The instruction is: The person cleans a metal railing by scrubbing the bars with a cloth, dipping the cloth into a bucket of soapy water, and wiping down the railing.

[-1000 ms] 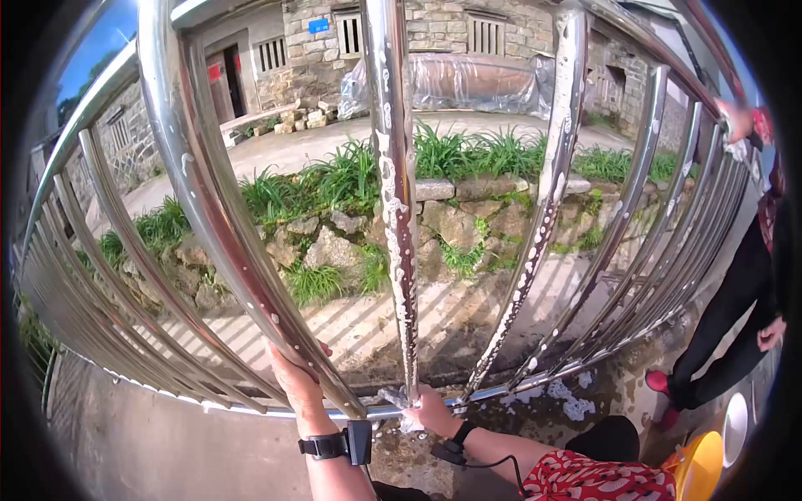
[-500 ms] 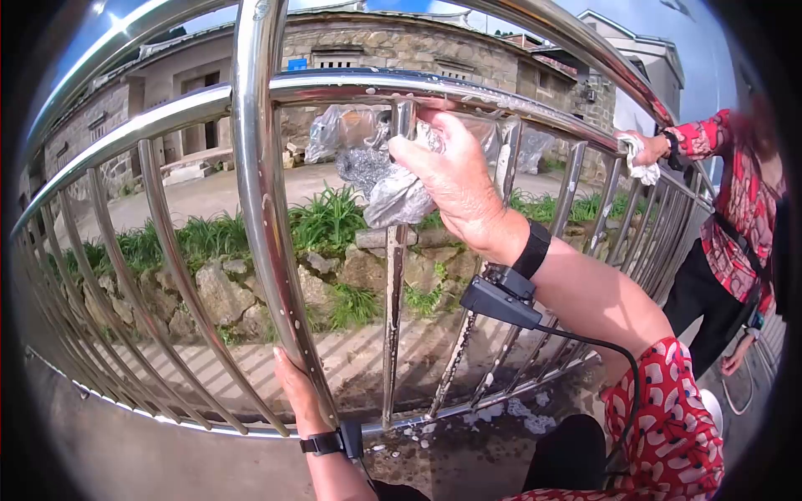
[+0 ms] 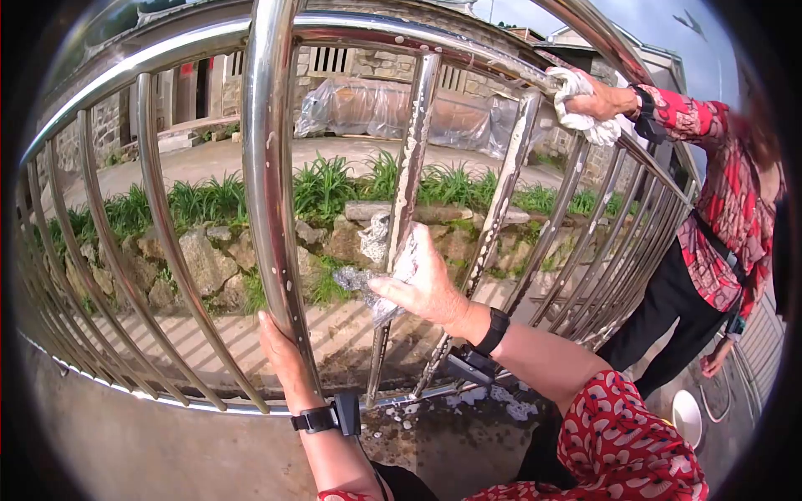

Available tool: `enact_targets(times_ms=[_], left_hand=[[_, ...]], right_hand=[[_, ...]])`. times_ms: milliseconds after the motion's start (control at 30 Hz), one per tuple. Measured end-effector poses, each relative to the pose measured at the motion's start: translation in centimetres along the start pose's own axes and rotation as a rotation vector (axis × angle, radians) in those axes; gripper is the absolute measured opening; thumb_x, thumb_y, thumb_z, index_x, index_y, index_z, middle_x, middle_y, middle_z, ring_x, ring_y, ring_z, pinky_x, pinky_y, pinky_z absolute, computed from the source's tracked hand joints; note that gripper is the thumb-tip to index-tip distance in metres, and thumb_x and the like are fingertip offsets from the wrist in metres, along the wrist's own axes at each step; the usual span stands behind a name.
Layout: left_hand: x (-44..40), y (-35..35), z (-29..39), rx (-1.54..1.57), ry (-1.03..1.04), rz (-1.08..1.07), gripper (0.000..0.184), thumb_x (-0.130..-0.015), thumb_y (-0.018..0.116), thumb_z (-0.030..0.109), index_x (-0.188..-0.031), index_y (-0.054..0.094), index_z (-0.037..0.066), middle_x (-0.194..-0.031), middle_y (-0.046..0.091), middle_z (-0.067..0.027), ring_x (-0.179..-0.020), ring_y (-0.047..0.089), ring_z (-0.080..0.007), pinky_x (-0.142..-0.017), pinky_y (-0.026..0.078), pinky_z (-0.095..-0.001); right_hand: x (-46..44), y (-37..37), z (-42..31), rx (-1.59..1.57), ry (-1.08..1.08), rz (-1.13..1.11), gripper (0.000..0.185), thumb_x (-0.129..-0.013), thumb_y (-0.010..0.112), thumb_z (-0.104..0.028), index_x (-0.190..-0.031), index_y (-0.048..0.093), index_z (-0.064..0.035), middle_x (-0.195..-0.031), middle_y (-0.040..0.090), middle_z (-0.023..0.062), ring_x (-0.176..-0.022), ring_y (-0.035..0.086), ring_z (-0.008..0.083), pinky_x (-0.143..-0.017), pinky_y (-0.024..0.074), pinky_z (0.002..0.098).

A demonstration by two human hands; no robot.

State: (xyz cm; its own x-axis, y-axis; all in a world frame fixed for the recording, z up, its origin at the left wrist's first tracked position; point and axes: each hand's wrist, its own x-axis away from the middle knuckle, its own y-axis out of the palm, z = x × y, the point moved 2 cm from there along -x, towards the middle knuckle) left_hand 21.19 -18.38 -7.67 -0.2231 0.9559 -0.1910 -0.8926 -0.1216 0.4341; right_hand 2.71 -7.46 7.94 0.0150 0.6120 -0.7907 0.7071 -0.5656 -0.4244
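Crumpled wad (image 3: 383, 309) sits inside right fingers (image 3: 421, 252) — clutching it against a foamy bar (image 3: 406, 184) — left fingers (image 3: 270, 331) gripping a post (image 3: 270, 167).

This is an outdoor spot, seemingly a village lane or yard. A shiny tubular steel railing (image 3: 271, 167) runs along a grey concrete floor (image 3: 192, 451) in the open, under a blue-grey sky (image 3: 710, 46). Beyond it rise a low rough brown stone retaining wall (image 3: 205, 259), long-leaved green plants (image 3: 322, 185), a pale paved path (image 3: 217, 160) and a stone-block building with dark-barred windows (image 3: 330, 60).
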Motion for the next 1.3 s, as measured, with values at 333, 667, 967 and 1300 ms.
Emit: enact_targets(times_ms=[333,667,967,1300], left_hand=[[1.0,-0.4,1.2,-0.084,-0.019,-0.004,0.061,-0.096,0.030,0.049,-0.093,0.057,-0.006,-0.080,0.054,-0.0110,-0.071,0.043,-0.0210,-0.066,0.038,-0.0339],[0.6,-0.3,0.5,-0.042,-0.005,0.016,0.053,-0.096,0.030,0.047,-0.065,0.036,0.005,-0.060,0.033,-0.0010,-0.057,0.028,-0.0155,-0.051,0.024,-0.0336],[0.0,-0.4,0.0,-0.122,0.035,0.030,0.056,-0.096,0.030,0.047,-0.084,0.054,-0.002,-0.071,0.049,-0.0067,-0.064,0.041,-0.0172,-0.059,0.035,-0.0328],[0.6,-0.5,0.7,-0.005,-0.062,-0.074,0.055,-0.096,0.032,0.047,-0.101,0.056,-0.002,-0.087,0.055,-0.0064,-0.077,0.047,-0.0152,-0.071,0.039,-0.0289]], right_hand=[[4.1,-1.8,-1.1,0.181,0.322,-0.311,0.058,-0.072,0.067,-0.016,-0.119,0.039,0.0004,-0.100,0.055,0.0224,-0.091,0.056,0.0364,-0.078,0.0455,0.0410],[-8.0,-8.4,-12.0,0.838,-0.725,-0.095,0.055,-0.073,0.062,-0.005,-0.125,0.042,-0.0033,-0.107,0.049,0.0145,-0.101,0.049,0.0307,-0.086,0.0420,0.0388],[-14.3,-7.4,-12.2,1.517,-1.111,-0.416,0.017,-0.075,0.051,-0.016,-0.090,0.051,-0.0100,-0.091,0.048,0.0048,-0.099,0.047,0.0185,-0.079,0.0369,0.0328],[-12.8,-7.7,-11.8,0.927,-1.311,-0.683,0.025,-0.074,0.052,-0.004,-0.098,0.056,0.0014,-0.090,0.056,0.0142,-0.084,0.055,0.0278,-0.073,0.0461,0.0364]])
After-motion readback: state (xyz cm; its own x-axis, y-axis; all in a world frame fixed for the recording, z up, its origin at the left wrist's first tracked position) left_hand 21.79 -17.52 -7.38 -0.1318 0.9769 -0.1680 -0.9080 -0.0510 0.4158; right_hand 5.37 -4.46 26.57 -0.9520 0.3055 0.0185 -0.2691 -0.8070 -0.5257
